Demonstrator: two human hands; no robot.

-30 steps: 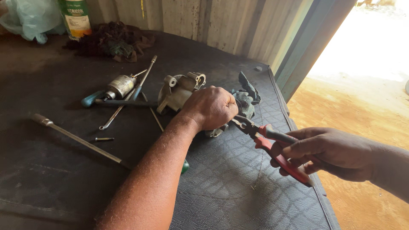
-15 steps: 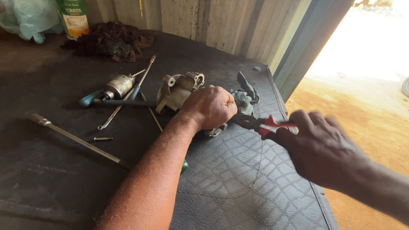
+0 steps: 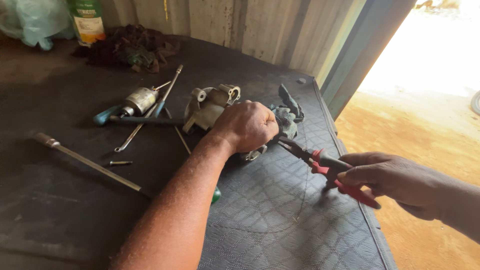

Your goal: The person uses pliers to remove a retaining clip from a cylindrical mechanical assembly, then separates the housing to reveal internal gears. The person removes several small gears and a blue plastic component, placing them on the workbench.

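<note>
One green container with a pale label panel is seen at the back wall. A crumpled pale-green plastic bag is noted just left of it.

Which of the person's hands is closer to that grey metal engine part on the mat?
The left hand: it rests right on the metal part. The right hand is off to the side near the mat's edge, holding red-handled pliers.

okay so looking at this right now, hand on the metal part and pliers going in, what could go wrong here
The pliers point their tips close under the left hand, which presses on the grey metal housing; a slip could pinch or jab those fingers. The right hand holds the red handles far back, so control may be weak. The work also sits near the mat's edge, so loosened parts might drop to the ground.
</note>
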